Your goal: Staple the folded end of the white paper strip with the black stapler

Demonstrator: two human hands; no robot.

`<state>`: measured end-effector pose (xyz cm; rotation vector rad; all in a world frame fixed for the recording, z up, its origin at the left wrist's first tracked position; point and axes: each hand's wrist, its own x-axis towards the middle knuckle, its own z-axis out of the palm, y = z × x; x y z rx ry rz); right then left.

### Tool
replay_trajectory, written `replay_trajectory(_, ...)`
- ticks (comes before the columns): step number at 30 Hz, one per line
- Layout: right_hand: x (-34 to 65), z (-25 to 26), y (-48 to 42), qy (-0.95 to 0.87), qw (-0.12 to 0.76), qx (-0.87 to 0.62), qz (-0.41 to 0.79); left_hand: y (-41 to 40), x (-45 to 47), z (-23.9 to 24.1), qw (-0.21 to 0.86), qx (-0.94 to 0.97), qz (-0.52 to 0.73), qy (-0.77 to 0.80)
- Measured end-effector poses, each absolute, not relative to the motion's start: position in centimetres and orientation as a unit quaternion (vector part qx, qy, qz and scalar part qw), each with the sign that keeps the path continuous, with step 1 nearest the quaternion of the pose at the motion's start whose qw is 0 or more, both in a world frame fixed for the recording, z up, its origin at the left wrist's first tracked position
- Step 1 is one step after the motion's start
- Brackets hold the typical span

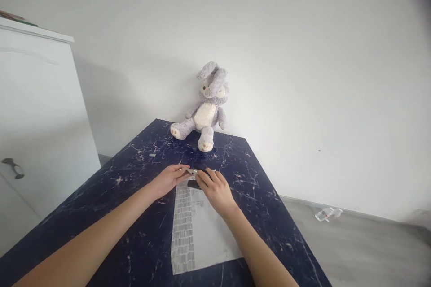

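Observation:
My left hand reaches in from the left, its fingertips closed on the near end of a small pale, flat piece, whose kind I cannot make out. From the other side my right hand meets it, fingers bent down over the same spot; whatever they grip is mostly hidden. A dark, flat object shows under the right fingers, and another dark edge lies just beyond them. Below both hands a white sheet of paper lies on the table, with a band of grey brick-like drawing down its left side.
A grey plush rabbit sits against the wall at the far end of the dark blue marbled table. A small white piece lies left of it. A white cabinet stands at left; clear plastic lies on the floor at right.

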<state>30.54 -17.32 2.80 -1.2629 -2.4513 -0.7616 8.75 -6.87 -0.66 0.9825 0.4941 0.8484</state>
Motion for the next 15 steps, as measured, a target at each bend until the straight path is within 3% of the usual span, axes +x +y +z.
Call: replay_trajectory(15,31.04,2.62,-17.04,-0.829,0.184,-0.456,-0.268,-6.96,9.04,-0.8,0.751,0.433,0.405,0.291)
